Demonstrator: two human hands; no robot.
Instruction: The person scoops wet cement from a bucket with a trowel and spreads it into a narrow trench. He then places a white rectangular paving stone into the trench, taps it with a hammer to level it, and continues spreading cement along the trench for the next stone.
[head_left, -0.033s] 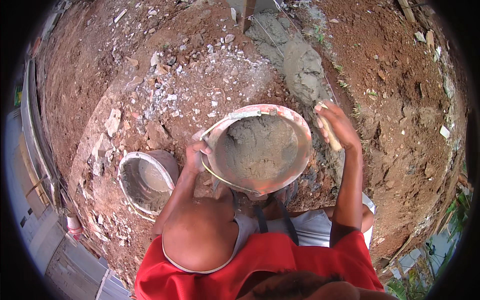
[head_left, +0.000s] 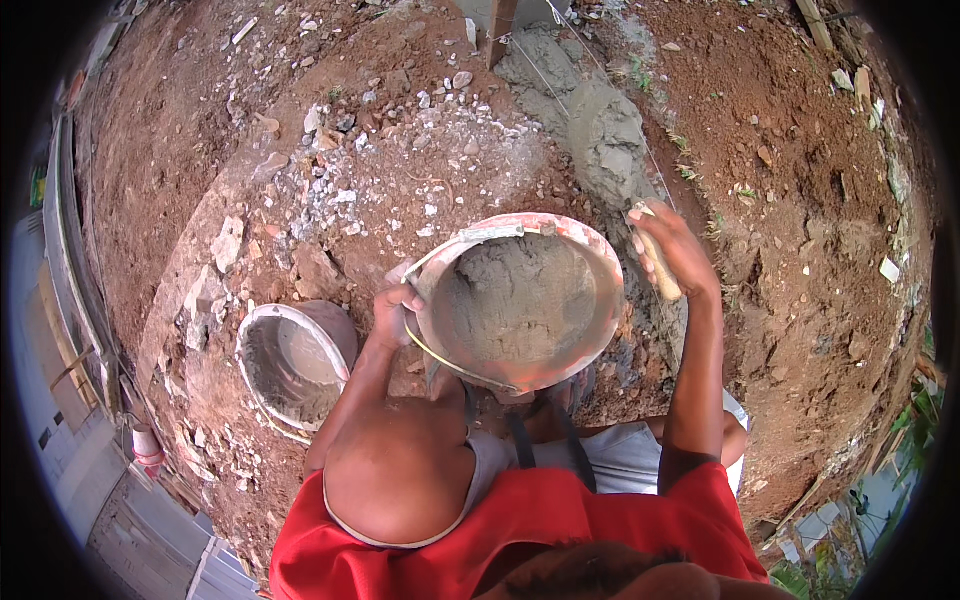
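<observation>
Wet grey mortar [head_left: 520,300] lies inside a bucket [head_left: 570,372] tilted toward me in front of my knees. My left hand [head_left: 400,305] is closed on the bucket's left rim, beside its thin wire handle [head_left: 440,356]. My right hand [head_left: 682,250], right of the bucket, is wrapped round the pale wooden handle of what looks like a trowel [head_left: 660,270]; its blade is hidden. Just beyond that hand, a mound of mortar [head_left: 607,140] runs away along a string line [head_left: 655,165].
A second bucket [head_left: 300,355], smeared with mortar and lying tilted, is at my left. Stones and rubble [head_left: 340,180] lie scattered over the reddish soil [head_left: 800,250]. At the far end of the mortar stands a wooden stake [head_left: 501,30]. Boards [head_left: 80,270] border the left side.
</observation>
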